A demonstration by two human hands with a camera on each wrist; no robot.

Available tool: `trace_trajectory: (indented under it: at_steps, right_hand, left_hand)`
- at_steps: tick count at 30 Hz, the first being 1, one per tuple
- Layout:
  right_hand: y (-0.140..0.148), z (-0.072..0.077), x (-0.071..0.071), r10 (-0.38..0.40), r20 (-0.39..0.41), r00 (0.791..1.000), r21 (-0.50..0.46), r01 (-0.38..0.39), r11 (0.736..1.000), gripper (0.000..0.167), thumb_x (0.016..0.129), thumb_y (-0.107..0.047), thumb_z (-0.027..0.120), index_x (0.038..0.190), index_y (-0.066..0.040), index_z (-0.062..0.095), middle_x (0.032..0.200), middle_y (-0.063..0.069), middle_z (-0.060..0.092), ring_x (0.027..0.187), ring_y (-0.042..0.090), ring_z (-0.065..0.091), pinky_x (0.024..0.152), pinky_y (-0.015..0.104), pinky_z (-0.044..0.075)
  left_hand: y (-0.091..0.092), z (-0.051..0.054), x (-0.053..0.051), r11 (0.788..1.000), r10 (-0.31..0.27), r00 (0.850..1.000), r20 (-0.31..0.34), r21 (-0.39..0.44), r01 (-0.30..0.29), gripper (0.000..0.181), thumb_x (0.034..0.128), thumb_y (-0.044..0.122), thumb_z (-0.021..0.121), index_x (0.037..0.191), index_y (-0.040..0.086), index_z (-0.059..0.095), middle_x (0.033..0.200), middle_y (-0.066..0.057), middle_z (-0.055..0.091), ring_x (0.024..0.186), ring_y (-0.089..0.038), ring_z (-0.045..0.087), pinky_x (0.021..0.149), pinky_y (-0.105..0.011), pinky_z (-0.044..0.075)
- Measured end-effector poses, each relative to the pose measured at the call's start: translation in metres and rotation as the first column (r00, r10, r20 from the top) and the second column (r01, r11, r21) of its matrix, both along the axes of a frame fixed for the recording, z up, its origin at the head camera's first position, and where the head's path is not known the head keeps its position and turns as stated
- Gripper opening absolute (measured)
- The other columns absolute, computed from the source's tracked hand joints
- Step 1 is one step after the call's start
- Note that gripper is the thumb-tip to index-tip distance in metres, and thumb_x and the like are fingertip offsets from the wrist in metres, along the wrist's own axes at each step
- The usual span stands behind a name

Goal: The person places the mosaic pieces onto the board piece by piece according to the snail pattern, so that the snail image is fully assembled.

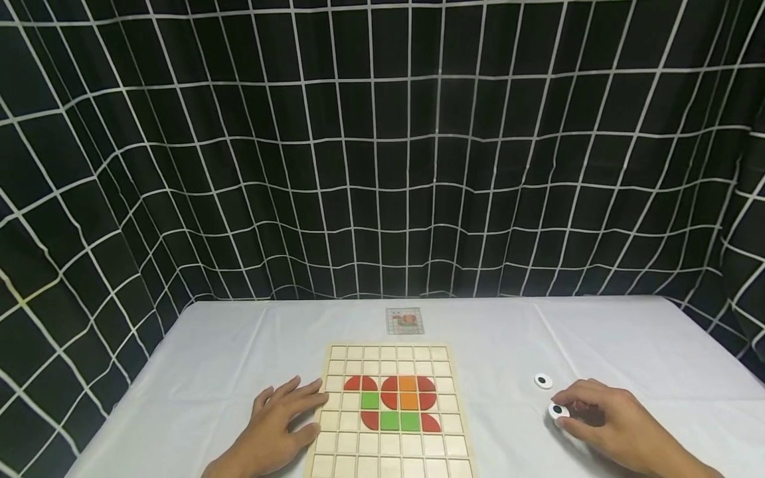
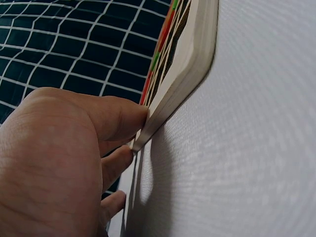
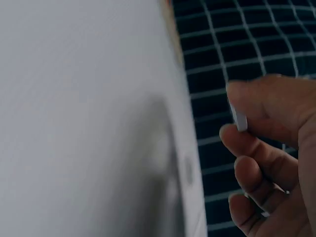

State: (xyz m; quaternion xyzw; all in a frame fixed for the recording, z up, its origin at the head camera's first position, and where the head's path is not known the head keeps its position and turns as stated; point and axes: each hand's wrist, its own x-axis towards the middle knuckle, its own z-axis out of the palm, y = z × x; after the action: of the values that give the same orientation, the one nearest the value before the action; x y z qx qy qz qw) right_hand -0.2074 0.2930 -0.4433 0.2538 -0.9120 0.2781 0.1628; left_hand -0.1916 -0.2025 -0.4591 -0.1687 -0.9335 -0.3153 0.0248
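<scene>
A pale wooden grid board [image 1: 340, 443] lies on the table, with red, green and orange pieces set in several of its squares. My left hand [image 1: 277, 425] rests at the board's left edge, fingers spread and fairly straight; in the left wrist view the thumb [image 2: 121, 116] touches the board's side. To the right of the board, my right hand [image 1: 615, 421] pinches a round white eye piece [image 1: 558, 411] with a black dot between thumb and fingers. The right wrist view shows that piece [image 3: 240, 121] edge-on, above the cloth. A second eye piece [image 1: 543, 381] lies on the table just beyond.
Behind the board lies a small clear-looking picture card [image 1: 404, 321] showing a similar coloured figure on a grid. White cloth [image 1: 227, 352] covers the table. A black curtain with white grid lines [image 1: 388, 166] hangs behind and at both sides.
</scene>
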Motion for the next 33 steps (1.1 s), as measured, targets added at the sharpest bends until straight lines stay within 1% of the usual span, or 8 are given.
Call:
trace_trajectory:
  at_steps: [2,5,10,16,19,21,26,33]
  right_hand:
    - [-0.008,0.006,-0.003,0.081,-0.119,0.99,-0.035,-0.086,0.996,0.037,0.066,-0.003,0.086,0.096,-0.019,0.072,0.09,-0.014,0.064,0.074,0.005,0.056,0.07,0.013,0.044]
    - [-0.023,0.018,-0.009,0.151,-0.21,0.966,-0.044,-0.163,0.986,0.043,0.065,0.003,0.084,0.1,-0.019,0.072,0.093,-0.012,0.066,0.077,0.007,0.059,0.073,0.011,0.043]
    - [-0.056,0.034,-0.021,0.217,-0.265,0.94,-0.076,-0.244,0.967,0.044,0.066,0.003,0.083,0.102,-0.018,0.071,0.094,-0.012,0.066,0.08,0.01,0.059,0.074,0.016,0.043]
    - [-0.097,0.044,-0.031,0.259,-0.29,0.921,-0.135,-0.308,0.942,0.038,0.068,0.001,0.082,0.101,-0.015,0.072,0.091,-0.012,0.064,0.08,0.011,0.057,0.073,0.018,0.043]
    - [-0.115,0.047,-0.034,0.261,-0.279,0.924,-0.148,-0.309,0.939,0.032,0.07,-0.001,0.082,0.098,-0.015,0.073,0.089,-0.012,0.064,0.079,0.011,0.057,0.071,0.022,0.045]
    - [-0.127,0.048,-0.036,0.251,-0.251,0.935,-0.153,-0.294,0.943,0.028,0.072,-0.004,0.081,0.096,-0.014,0.073,0.089,-0.012,0.064,0.08,0.011,0.057,0.069,0.026,0.047]
    - [-0.157,0.05,-0.042,0.182,-0.132,0.974,-0.153,-0.201,0.968,0.021,0.077,-0.01,0.079,0.097,-0.013,0.074,0.088,-0.013,0.065,0.083,0.009,0.058,0.072,0.034,0.05]
    - [-0.199,0.047,-0.05,0.089,-0.056,0.994,-0.193,-0.098,0.976,0.02,0.08,-0.015,0.078,0.099,-0.01,0.074,0.09,-0.009,0.067,0.089,0.013,0.06,0.078,0.04,0.05]
  left_hand:
    - [0.0,0.0,0.0,1.0,0.004,1.0,-0.004,0.0,-0.004,0.039,0.0877,0.023,0.065,0.126,0.018,0.065,0.143,0.0,0.049,0.138,-0.034,0.028,0.106,-0.061,0.006]
    - [-0.001,0.0,0.0,1.0,0.003,1.0,-0.002,0.0,-0.003,0.039,0.0878,0.023,0.065,0.126,0.018,0.065,0.143,0.0,0.049,0.139,-0.034,0.028,0.106,-0.061,0.005]
    - [-0.001,-0.001,0.0,1.0,-0.002,1.0,0.008,-0.001,0.002,0.038,0.0887,0.023,0.064,0.127,0.018,0.064,0.144,-0.001,0.048,0.139,-0.033,0.026,0.107,-0.059,0.004]
    - [-0.001,-0.001,0.0,1.0,0.002,1.0,0.004,0.0,-0.002,0.038,0.0883,0.023,0.065,0.126,0.019,0.065,0.144,0.0,0.048,0.139,-0.033,0.026,0.107,-0.06,0.004]
    - [0.0,0.0,0.0,1.0,0.005,1.0,0.006,0.0,-0.005,0.038,0.088,0.023,0.065,0.126,0.018,0.065,0.143,0.0,0.048,0.139,-0.033,0.026,0.107,-0.06,0.004]
    - [0.0,0.001,0.0,1.0,0.006,1.0,0.008,0.0,-0.006,0.038,0.0881,0.023,0.065,0.126,0.018,0.065,0.143,0.0,0.048,0.139,-0.033,0.026,0.107,-0.061,0.004]
    - [0.0,0.002,-0.001,1.0,0.006,1.0,0.015,0.0,-0.006,0.038,0.0886,0.024,0.065,0.126,0.018,0.064,0.144,-0.001,0.048,0.139,-0.034,0.026,0.106,-0.061,0.004]
    - [0.0,0.003,-0.002,1.0,-0.007,1.0,0.031,0.016,0.006,0.039,0.0883,0.025,0.066,0.127,0.018,0.064,0.144,-0.001,0.047,0.139,-0.035,0.025,0.105,-0.062,0.003]
